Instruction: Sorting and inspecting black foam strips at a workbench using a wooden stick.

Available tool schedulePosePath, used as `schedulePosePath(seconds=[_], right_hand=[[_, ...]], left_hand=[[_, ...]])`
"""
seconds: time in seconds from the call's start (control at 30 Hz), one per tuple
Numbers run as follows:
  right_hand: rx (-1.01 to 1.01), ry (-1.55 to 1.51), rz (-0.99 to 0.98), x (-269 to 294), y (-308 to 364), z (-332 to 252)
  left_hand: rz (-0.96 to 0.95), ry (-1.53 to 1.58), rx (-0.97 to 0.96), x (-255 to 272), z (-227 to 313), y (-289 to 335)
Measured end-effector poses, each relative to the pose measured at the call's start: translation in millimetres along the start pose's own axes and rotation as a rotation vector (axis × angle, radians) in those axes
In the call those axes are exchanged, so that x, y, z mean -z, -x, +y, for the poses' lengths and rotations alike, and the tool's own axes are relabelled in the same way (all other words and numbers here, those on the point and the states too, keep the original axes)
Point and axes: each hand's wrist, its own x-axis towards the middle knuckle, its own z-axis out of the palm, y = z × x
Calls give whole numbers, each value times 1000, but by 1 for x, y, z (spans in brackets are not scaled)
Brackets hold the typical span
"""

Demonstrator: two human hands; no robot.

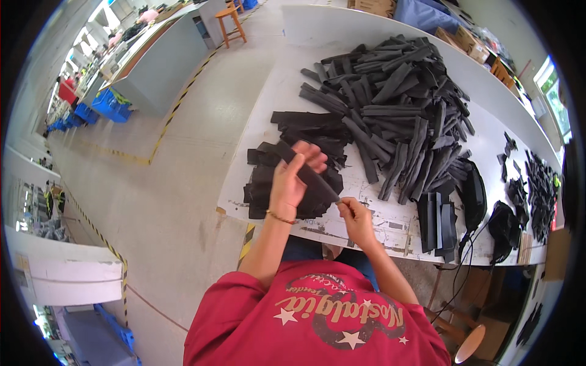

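Note:
A black fabric strip (318, 183) slants between my hands above the near left part of the white table (378, 229). My left hand (294, 177) holds its upper part, the thumb on top and the fingers behind it. The lower right end is pinched between thumb and fingers of my right hand (358, 221). Beneath and behind the strip lie flat black fabric pieces (261, 183) in loose layers. Farther back rises a big heap of long, folded dark grey strips (390, 91).
Right of my hands lies a small stack of black pieces (436, 222), beside two black bundles (473, 195) (504, 227) with cables hanging over the edge. More dark strips (541, 195) lie far right. A low white partition (366, 21) borders the table's back. A wooden stool (231, 24) stands beyond.

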Motion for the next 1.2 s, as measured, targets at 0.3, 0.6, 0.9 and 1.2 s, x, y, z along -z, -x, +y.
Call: schedulePosePath(seconds=[0.3,0.6,0.9,1.2], right_hand=[[-17,153,166,-35,22,-8],[-247,179,-29,5,81,-6],[-283,223,63,54,112,3],[-238,280,77,67,93,2]], left_hand=[[251,214,133,-16,-32,10],[256,121,142,-18,-35,9],[371,-73,-251,-16,38,-49],[169,-159,158,-42,-38,12]])
